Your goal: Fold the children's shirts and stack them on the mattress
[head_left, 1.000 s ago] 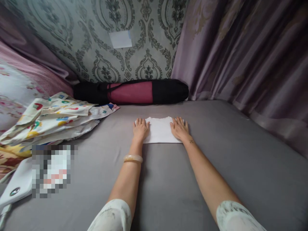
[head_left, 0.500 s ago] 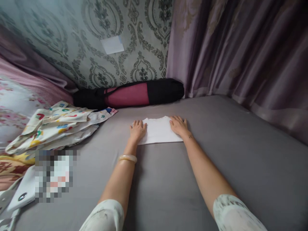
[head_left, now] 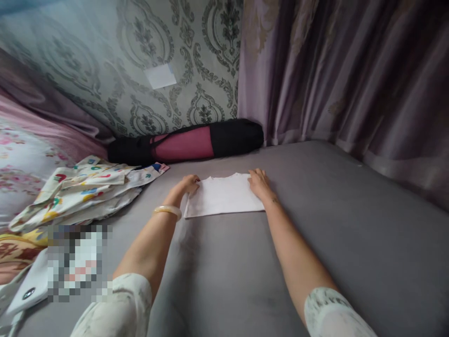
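Observation:
A folded white cloth [head_left: 222,194] lies flat on the grey sheet, its upper edge slightly notched like a neckline. My left hand [head_left: 190,184] is at its upper left corner, thumb and fingers closed on the edge. My right hand [head_left: 260,183] rests on its right side near the upper corner, palm down with the fingers somewhat apart. A pale bangle circles my left wrist.
A long black and pink bag [head_left: 184,142] lies along the wall at the back. Patterned folded clothes [head_left: 87,187] are at the left, with a white device [head_left: 30,285] below them. Purple curtains [head_left: 301,70] hang at the right.
My left hand has moved left from the cloth's side to its upper left corner, and its fingers have closed there. More of the cloth's left part shows. The view has shifted slightly.

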Demonstrator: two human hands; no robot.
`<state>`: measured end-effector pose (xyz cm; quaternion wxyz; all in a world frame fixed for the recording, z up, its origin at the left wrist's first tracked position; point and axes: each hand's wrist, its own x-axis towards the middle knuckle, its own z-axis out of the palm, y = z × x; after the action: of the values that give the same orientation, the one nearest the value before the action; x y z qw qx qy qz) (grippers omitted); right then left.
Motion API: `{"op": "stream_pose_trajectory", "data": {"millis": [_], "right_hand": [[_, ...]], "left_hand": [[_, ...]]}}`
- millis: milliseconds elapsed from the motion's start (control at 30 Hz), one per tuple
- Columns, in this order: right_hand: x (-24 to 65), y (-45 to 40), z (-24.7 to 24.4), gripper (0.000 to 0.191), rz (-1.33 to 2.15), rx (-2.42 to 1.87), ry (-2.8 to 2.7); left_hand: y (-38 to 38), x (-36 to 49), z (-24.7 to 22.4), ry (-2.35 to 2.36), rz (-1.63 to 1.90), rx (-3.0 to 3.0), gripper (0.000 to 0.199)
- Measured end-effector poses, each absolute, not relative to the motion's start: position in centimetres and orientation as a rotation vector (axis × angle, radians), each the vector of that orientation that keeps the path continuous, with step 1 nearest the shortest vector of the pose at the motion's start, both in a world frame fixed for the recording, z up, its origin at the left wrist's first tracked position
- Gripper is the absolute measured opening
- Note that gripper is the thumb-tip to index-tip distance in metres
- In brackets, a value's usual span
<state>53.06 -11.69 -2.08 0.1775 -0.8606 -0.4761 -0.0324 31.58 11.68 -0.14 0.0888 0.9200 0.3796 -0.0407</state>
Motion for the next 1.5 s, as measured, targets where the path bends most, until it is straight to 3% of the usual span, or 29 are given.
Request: {"op": "stream_pose_trajectory", "data": {"millis": [267, 467, 700, 867, 1200, 1400, 1500], "right_hand": [[53.9, -11.5, -0.7, 0.028, -0.012, -2.389, -1.323], [54.8, -12.8, 2.6, 0.026, 0.247, -2.113, -1.253], [54.3, -15.9, 7.0, 0.021, 0.048, -1.782, -1.245], [53.0, -18.2, 7.4, 0.016, -0.148, -1.698, -1.393], [49.3, -25.4, 0.7, 0.029, -0.073, -1.870, -2.027], [48.0, -26.7, 1.1, 0.042, 0.056, -2.025, -2.110], [47.6, -26.5, 1.8, 0.037, 0.076, -2.103, -2.084]], "left_hand": [[11.3, 30.7, 1.0, 1.203, -0.089, 2.579, 0.037], [9.9, 27.9, 4.4, 0.821, 0.296, 2.280, 0.025], [7.4, 25.6, 9.9, 0.615, 0.567, 2.186, 0.032], [5.2, 23.6, 9.6, 0.650, 0.949, 2.424, 0.021], [-1.3, 18.4, 0.9, 0.507, 0.432, 2.831, 0.031], [-3.0, 17.0, 0.6, 0.541, 0.210, 2.833, 0.042], [-3.6, 17.2, 1.2, 0.579, 0.193, 2.822, 0.036]]}}
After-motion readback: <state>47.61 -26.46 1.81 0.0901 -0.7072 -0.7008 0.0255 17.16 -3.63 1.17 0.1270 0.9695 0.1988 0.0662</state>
